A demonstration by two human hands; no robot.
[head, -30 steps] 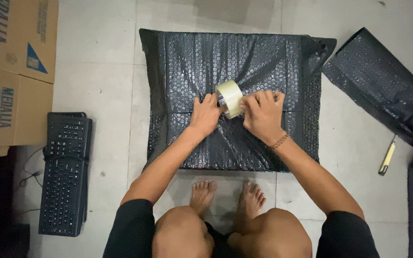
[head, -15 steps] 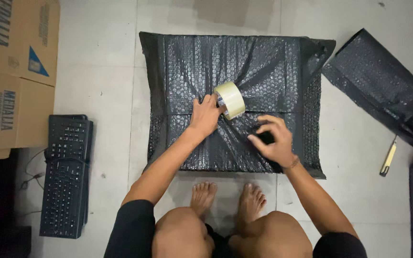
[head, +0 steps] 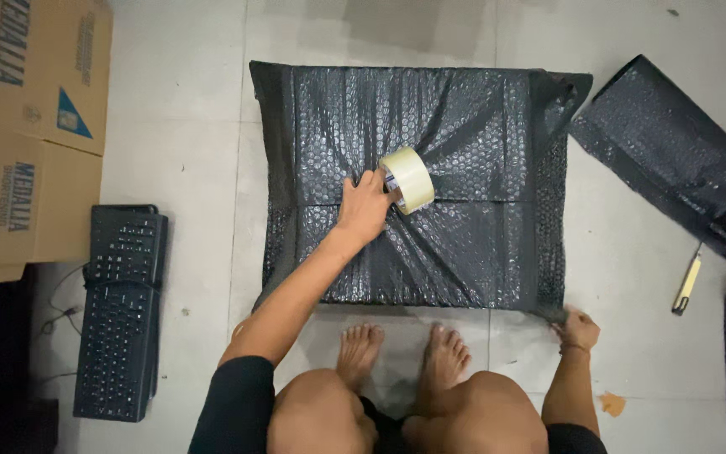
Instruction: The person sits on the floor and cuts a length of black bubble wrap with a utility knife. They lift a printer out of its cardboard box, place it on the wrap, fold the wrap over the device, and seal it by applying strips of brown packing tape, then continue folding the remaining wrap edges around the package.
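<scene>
I note the left hand (head: 363,208) grasping the tape roll (head: 407,180) atop the black bubble-wrapped parcel (head: 464,151) on the floor; the right hand (head: 579,329) apparently pinches the parcel's near corner.

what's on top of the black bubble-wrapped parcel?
A tape roll, held by the left hand. The right hand pinches the parcel's near corner. Contents are covered, unseen.

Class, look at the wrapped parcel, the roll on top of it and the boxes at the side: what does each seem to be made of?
Wrapped parcel: black plastic bubble wrap, glossy, judging by its rows of shiny bubbles. Roll at the left hand: probably clear plastic packing tape, pale and translucent. Boxes: likely corrugated cardboard, matte brown with printed sides.
</scene>
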